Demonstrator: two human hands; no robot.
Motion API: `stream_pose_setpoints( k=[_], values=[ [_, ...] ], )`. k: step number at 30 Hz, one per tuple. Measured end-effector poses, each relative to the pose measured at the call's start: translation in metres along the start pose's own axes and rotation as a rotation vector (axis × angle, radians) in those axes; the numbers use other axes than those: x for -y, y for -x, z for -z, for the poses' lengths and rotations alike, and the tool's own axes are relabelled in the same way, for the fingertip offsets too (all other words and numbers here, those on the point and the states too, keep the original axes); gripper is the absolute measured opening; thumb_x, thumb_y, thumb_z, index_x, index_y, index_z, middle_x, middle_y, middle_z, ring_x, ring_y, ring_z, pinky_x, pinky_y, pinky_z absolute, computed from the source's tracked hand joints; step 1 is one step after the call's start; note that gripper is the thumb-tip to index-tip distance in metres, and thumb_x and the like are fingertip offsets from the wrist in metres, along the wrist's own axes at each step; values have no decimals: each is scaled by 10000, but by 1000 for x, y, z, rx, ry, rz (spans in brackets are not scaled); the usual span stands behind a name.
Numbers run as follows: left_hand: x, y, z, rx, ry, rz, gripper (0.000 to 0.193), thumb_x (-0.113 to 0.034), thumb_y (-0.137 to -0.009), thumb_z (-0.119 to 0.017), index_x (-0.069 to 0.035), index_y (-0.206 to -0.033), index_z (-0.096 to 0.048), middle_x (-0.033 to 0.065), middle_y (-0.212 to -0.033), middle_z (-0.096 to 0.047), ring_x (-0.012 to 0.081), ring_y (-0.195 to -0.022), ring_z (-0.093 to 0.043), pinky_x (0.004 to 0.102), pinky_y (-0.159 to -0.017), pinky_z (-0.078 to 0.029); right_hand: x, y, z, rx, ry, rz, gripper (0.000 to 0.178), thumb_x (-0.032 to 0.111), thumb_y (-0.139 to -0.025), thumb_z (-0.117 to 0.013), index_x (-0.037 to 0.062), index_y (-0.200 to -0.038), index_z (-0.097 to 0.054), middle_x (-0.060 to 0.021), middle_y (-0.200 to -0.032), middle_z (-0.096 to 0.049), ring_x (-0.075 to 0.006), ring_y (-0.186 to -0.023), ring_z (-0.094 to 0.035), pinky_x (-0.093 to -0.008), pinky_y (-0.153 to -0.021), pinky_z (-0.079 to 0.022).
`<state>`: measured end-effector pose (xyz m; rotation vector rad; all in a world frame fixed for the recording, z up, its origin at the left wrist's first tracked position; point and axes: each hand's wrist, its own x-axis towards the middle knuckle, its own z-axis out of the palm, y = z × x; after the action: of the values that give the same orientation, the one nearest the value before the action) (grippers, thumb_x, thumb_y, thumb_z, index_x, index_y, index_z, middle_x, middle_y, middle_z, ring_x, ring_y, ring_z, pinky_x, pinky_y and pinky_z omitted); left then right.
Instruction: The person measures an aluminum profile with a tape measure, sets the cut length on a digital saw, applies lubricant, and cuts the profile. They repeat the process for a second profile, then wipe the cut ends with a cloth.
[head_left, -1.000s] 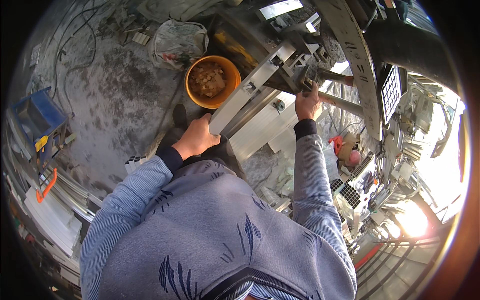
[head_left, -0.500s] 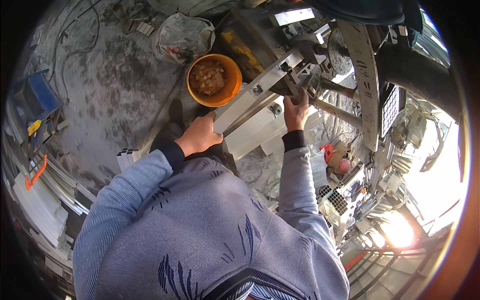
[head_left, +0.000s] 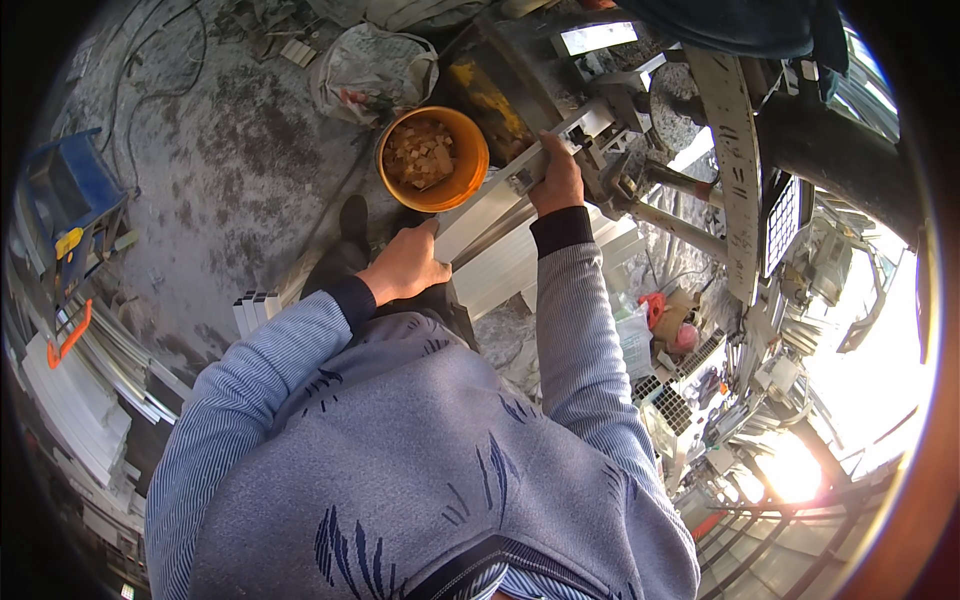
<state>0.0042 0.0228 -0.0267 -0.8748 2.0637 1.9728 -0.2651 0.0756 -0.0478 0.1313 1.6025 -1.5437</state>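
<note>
A long silver metal profile (head_left: pixel 478 214) lies slantwise in front of me, running from near left to far right. My left hand (head_left: pixel 408 265) is closed round its near end. Farther along, my right hand (head_left: pixel 558 182) grips the same profile, its thumb or a finger over the top edge near a cut-out. The far end of the profile reaches the dark machine fixture (head_left: pixel 612 172); the exact contact there cannot be made out. Beneath it lies a stack of white profiles (head_left: pixel 515 262), partly hidden by my right hand and sleeve.
An orange bucket (head_left: pixel 474 180) with brownish scraps stands just left of the profile. Behind it sits a pale sack (head_left: pixel 370 72). A pale upright plate (head_left: pixel 735 190), a dark cylinder (head_left: pixel 835 140) and a keypad panel (head_left: pixel 781 226) rise at right. A blue bin (head_left: pixel 78 185) is far left.
My right hand has moved left, off the machine fixture and onto the profile. My left hand has kept its hold on the near end.
</note>
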Motion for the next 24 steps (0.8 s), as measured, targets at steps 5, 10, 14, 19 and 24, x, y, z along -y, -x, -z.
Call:
stream_pose_setpoints(
  k=[5, 10, 14, 19, 24],
  values=[
    [-1, 0, 1, 22, -12, 27, 451, -171, -798, -734, 133, -1067, -539, 359, -943, -665, 485, -947, -665, 476, -838, -526, 2, -6, -5, -85, -162, -183, 252, 162, -949, -650, -28, -1108, -606, -150, -1017, -702, -278, -859, -705, -376, -731, -585],
    [1, 0, 0, 32, -24, 47, 433, -178, -805, -737, 114, -1057, -541, 340, -938, -666, 474, -937, -667, 472, -826, -523, -7, -13, 14, 44, 99, -8, 195, 210, -939, -670, 64, -1063, -635, -101, -894, -700, -252, -811, -694, -406, -743, -585],
    [1, 0, 0, 31, -19, 63, 402, -189, -820, -736, 76, -1052, -544, 313, -957, -668, 456, -946, -667, 465, -823, -522, -17, -34, 34, 4, 175, 67, 203, 220, -941, -679, 73, -1074, -635, -82, -907, -688, -240, -837, -689, -405, -735, -575],
    [1, 0, 0, 46, -16, 80, 417, -191, -824, -740, 82, -1067, -539, 312, -977, -666, 459, -968, -662, 465, -839, -517, -33, -56, 57, 51, 173, 77, 225, 235, -943, -681, 73, -1090, -627, -96, -932, -691, -256, -845, -684, -414, -729, -567],
    [3, 0, -2, 42, -16, 67, 441, -192, -820, -747, 87, -1091, -540, 316, -1002, -661, 467, -995, -651, 472, -856, -511, -43, -73, 80, 121, 479, 172, 554, -56, -768, -619, 52, -1310, -576, -192, -1185, -682, -335, -1138, -650, -389, -966, -513]
  ],
)
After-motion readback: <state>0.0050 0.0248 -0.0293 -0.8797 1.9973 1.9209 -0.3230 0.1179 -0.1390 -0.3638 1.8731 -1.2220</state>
